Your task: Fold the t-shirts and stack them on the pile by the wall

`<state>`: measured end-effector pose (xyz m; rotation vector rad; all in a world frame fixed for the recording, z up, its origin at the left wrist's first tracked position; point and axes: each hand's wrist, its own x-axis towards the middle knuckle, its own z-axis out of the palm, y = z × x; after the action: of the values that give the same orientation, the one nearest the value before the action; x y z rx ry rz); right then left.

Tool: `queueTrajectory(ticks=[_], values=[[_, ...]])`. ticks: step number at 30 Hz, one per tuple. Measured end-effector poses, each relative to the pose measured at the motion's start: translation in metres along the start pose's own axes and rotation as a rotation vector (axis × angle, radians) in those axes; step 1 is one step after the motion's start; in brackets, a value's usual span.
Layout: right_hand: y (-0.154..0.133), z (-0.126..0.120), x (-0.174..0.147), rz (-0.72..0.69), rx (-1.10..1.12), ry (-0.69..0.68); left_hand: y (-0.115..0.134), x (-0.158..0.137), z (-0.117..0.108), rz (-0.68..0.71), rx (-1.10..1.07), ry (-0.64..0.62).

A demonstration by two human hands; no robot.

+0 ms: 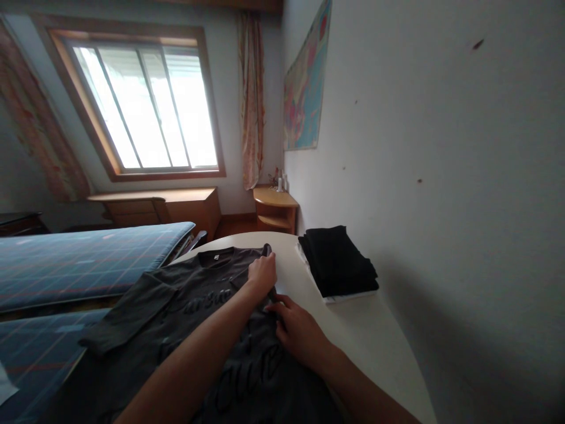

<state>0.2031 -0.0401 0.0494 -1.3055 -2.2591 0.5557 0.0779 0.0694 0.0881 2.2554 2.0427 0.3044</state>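
Observation:
A dark grey T-shirt (207, 300) with raised lettering lies spread face up over the white table (291, 259), its collar toward the far edge. My left hand (262, 274) reaches across the shirt and is closed on its right shoulder or sleeve, where a bit of cloth sticks up above the fist. Just below it, my right hand (300, 330) pinches the shirt's right edge between thumb and fingers. The shirt's left sleeve lies flat. My left forearm hides part of the lettering.
A stack of folded black clothes (339, 262), with white cloth beneath, sits at the table's right by the wall (441, 206). Blue plaid mattresses (88, 259) lie to the left. Beyond are a wooden desk (194, 203) and a corner shelf (276, 197).

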Motion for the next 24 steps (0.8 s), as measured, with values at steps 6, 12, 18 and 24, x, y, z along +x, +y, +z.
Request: queueTrajectory(ticks=[6, 12, 18, 24], values=[[-0.006, -0.006, -0.001, 0.026, 0.09, 0.1, -0.032, 0.004, 0.008, -0.013, -0.159, 0.048], [-0.022, -0.011, -0.011, 0.114, 0.137, -0.088, -0.074, -0.008, 0.015, -0.014, -0.259, 0.114], [-0.043, -0.019, -0.022, 0.134, 0.196, -0.37, -0.117, -0.023, 0.029, -0.008, -0.286, 0.131], [-0.074, -0.01, -0.032, 0.109, 0.404, -0.448, -0.143, -0.025, 0.03, -0.026, -0.253, 0.14]])
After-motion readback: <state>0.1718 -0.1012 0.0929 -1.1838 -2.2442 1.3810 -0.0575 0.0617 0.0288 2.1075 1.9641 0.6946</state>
